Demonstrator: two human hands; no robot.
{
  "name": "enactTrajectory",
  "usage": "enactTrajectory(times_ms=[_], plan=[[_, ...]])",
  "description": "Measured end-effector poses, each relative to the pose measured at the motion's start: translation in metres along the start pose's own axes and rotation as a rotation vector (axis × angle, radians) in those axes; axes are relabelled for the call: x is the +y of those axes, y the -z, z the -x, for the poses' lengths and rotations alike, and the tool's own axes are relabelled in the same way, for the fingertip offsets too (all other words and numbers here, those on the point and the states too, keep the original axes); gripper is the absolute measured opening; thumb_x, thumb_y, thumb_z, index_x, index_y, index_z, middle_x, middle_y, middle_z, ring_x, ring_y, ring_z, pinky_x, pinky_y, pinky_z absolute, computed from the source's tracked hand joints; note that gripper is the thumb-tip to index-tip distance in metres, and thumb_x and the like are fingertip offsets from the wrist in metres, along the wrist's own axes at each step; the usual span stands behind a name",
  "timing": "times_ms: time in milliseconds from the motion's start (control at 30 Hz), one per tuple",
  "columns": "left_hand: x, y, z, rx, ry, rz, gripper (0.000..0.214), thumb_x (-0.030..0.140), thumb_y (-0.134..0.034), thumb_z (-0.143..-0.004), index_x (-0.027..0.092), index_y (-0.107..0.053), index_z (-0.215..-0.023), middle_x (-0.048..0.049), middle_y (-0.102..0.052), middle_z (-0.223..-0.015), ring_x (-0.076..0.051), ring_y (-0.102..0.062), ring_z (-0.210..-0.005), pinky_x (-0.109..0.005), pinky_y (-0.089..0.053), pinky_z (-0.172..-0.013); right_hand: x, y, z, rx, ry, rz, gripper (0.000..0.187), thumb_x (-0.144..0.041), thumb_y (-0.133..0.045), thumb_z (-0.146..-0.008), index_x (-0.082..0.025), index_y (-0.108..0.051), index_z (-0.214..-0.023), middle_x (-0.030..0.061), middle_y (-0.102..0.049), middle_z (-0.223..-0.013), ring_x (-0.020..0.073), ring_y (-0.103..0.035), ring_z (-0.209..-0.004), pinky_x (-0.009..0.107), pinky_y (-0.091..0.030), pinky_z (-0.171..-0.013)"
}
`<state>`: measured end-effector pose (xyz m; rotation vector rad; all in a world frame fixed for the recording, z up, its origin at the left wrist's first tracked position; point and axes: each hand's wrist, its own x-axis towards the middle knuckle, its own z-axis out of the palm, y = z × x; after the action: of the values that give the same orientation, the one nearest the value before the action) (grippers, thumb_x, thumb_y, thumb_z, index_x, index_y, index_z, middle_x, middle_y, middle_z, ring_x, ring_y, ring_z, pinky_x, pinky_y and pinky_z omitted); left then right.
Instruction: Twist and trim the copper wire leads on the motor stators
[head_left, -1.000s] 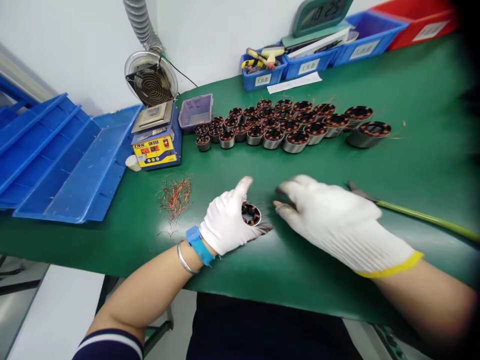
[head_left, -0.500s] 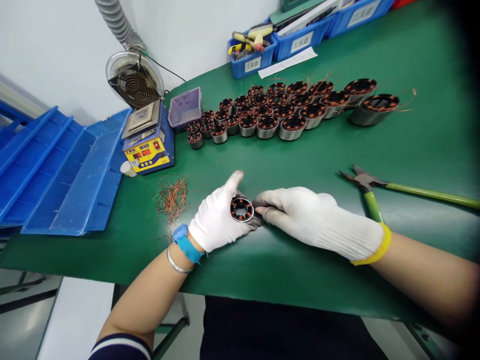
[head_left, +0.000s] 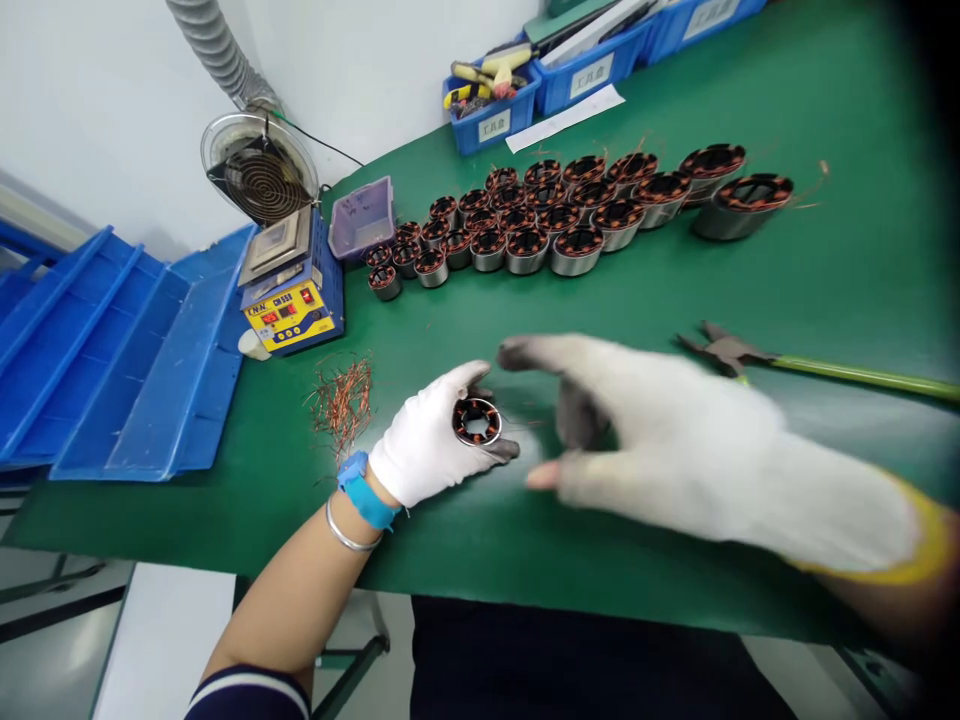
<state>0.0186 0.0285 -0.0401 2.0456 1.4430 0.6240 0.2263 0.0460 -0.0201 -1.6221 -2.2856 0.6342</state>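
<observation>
My left hand (head_left: 427, 440), in a white glove with grey fingertips, is closed around a small motor stator (head_left: 493, 424). The stator's ring-shaped top faces me, with copper windings inside a silver rim. To its right, my right hand (head_left: 667, 440) is raised in a white glove with a yellow cuff, blurred by motion. Its thumb and fingers are spread apart, nothing visible between them, and a bare fingertip shows. Beyond that hand lie diagonal cutters (head_left: 731, 350) with green handles; one handle is mostly hidden behind the glove.
Many wound stators (head_left: 576, 250) stand in rows at the back. Copper wire scraps (head_left: 343, 405) lie left of my left hand. Farther left are a yellow-and-blue soldering pot unit (head_left: 296, 318), a purple tray (head_left: 361, 220) and blue bins (head_left: 161, 375). Tool boxes (head_left: 495, 125) line the back edge.
My right hand has opened from a pinch beside the stator and moved right and toward the camera. My left hand still holds the stator. The view has shifted slightly.
</observation>
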Motion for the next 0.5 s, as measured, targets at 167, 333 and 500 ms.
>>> enactTrajectory(times_ms=[167,333,500], plan=[[-0.003,0.002,0.0,-0.038,0.002,-0.048,0.082,0.034,-0.082,-0.067,0.02,-0.043,-0.138,-0.008,-0.066,-0.122,-0.026,-0.066,-0.109,-0.04,-0.053,-0.1,-0.01,-0.033,0.001,-0.182,0.009,0.029,0.04,-0.043,-0.05,-0.086,-0.035,-0.063,-0.123,0.0018,-0.071,-0.106,0.0244,-0.065,-0.089,0.027,-0.028,-0.054],[-0.005,0.001,0.002,-0.018,-0.049,-0.059,0.074,0.035,-0.08,-0.069,0.02,-0.048,-0.133,-0.006,-0.069,-0.113,-0.022,-0.068,-0.103,-0.037,-0.054,-0.096,-0.008,-0.021,-0.008,-0.319,-0.045,-0.001,0.029,-0.034,-0.044,-0.089,-0.033,-0.071,-0.101,-0.0013,-0.072,-0.096,0.0213,-0.064,-0.088,0.027,-0.028,-0.055],[0.0,0.0,0.004,0.035,-0.107,-0.003,0.052,0.039,-0.079,-0.073,0.02,-0.058,-0.116,-0.0053,-0.068,-0.11,-0.02,-0.068,-0.099,-0.034,-0.056,-0.091,-0.005,-0.015,-0.011,-0.345,-0.024,-0.07,0.027,-0.036,-0.044,-0.087,-0.029,-0.07,-0.087,-0.0023,-0.071,-0.087,0.0184,-0.062,-0.079,0.026,-0.031,-0.056]])
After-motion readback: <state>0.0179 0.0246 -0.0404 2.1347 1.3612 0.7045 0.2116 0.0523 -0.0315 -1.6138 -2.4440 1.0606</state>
